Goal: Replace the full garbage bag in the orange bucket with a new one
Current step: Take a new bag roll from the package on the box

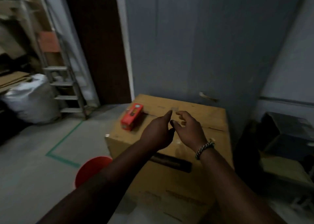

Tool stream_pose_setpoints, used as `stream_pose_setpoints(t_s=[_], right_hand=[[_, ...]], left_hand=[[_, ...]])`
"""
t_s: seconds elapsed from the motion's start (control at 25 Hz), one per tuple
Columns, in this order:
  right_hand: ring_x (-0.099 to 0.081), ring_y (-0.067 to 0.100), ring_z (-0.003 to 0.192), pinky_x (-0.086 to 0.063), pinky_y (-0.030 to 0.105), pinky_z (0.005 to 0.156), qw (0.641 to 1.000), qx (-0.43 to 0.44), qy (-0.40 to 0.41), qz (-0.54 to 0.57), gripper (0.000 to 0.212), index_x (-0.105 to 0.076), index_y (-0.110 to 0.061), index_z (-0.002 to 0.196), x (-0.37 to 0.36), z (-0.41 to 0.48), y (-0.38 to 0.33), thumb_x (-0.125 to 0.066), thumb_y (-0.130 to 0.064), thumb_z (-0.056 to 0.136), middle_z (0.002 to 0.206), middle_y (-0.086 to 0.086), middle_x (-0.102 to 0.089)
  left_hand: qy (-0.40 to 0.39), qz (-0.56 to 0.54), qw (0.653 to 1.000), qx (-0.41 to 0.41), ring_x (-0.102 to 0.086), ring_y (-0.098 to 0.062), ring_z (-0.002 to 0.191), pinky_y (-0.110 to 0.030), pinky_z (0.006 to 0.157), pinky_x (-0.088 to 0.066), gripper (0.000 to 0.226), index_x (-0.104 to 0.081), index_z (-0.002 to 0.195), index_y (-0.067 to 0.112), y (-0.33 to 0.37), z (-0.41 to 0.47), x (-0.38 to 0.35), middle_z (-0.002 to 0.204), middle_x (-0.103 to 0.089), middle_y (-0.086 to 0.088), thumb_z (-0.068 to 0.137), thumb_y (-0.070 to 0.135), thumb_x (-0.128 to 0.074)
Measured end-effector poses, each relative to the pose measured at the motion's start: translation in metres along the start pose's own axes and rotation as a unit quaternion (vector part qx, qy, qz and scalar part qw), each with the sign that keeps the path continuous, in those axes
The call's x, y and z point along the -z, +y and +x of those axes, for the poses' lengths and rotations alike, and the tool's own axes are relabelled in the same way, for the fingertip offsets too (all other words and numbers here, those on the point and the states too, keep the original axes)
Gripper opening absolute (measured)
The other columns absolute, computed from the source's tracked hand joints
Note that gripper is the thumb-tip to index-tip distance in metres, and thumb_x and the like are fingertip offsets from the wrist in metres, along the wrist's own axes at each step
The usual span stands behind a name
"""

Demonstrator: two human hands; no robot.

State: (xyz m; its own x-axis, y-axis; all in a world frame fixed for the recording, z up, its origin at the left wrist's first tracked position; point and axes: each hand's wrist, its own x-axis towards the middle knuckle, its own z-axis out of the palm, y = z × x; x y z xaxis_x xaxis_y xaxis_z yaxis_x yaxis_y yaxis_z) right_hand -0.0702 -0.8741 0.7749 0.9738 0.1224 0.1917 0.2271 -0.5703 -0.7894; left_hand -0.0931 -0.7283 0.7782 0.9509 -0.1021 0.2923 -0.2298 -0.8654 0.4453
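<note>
The orange bucket (91,169) stands on the floor at lower left, half hidden behind my left forearm; its inside is not visible. My left hand (157,132) and my right hand (188,130) hover close together over the top of a large cardboard box (169,181), fingers spread, nothing visible in either. A red carton (132,119) lies on the box's left part, just left of my left hand. A full white bag (32,98) sits on the floor at the far left.
A metal stepladder (66,80) leans at the left by a dark door (96,45). A grey cabinet (203,45) stands behind the box. Dark boxes (285,135) sit at the right. Green tape (64,140) marks the floor.
</note>
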Motion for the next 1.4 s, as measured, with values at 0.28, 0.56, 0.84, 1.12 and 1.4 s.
stream_pose_setpoints(t_s=[0.28,0.56,0.84,1.12,1.4], right_hand=[[-0.059,0.019,0.124,-0.05,0.027,0.091,0.992,0.086,-0.086,0.008,0.049,-0.052,-0.029,0.14,-0.134,0.015,-0.091,-0.067,-0.035,0.094,0.139,-0.001,-0.061],[-0.045,0.027,0.139,-0.048,0.045,0.108,0.991,0.064,-0.108,-0.044,0.053,-0.048,-0.035,0.14,-0.197,0.059,-0.085,-0.07,-0.033,0.092,0.153,0.002,-0.044],[-0.04,0.029,0.142,-0.048,0.042,0.11,0.987,0.035,-0.111,-0.113,0.057,-0.051,-0.035,0.14,-0.24,0.093,-0.042,-0.073,-0.025,0.089,0.164,-0.003,-0.014],[-0.055,0.009,0.123,-0.046,0.008,0.093,0.991,-0.002,-0.117,-0.058,0.067,-0.054,-0.044,0.137,-0.25,0.098,-0.008,-0.063,0.001,0.089,0.145,-0.011,-0.038],[-0.056,0.0,0.114,-0.045,0.006,0.088,0.999,-0.026,0.009,0.026,0.054,-0.059,-0.041,0.133,-0.229,0.11,-0.035,-0.069,-0.009,0.091,0.127,-0.019,-0.055]], left_hand=[[0.076,-0.024,0.993,0.092,-0.064,-0.026,0.111,-0.026,0.079,-0.045,0.071,-0.03,0.154,0.023,-0.118,-0.069,0.098,0.13,-0.065,-0.008,0.092,0.032,-0.065],[0.058,-0.041,0.988,0.137,-0.062,-0.02,0.113,-0.021,0.081,-0.041,0.073,-0.026,0.155,0.028,-0.181,-0.07,0.11,0.137,-0.06,-0.004,0.093,0.027,-0.066],[-0.032,-0.032,0.989,0.138,-0.055,-0.018,0.128,-0.031,0.099,-0.049,0.082,-0.022,0.156,0.032,-0.235,-0.018,0.069,0.146,-0.053,0.002,0.089,0.029,-0.069],[-0.108,-0.044,0.984,0.131,-0.07,-0.01,0.095,-0.033,0.082,-0.06,0.07,-0.038,0.148,0.031,-0.267,0.034,0.03,0.125,-0.068,0.002,0.087,0.038,-0.071],[-0.068,-0.147,0.986,0.037,-0.063,0.001,0.084,-0.028,0.074,-0.057,0.049,-0.054,0.132,0.033,-0.274,0.074,0.05,0.101,-0.07,0.012,0.087,0.042,-0.07]])
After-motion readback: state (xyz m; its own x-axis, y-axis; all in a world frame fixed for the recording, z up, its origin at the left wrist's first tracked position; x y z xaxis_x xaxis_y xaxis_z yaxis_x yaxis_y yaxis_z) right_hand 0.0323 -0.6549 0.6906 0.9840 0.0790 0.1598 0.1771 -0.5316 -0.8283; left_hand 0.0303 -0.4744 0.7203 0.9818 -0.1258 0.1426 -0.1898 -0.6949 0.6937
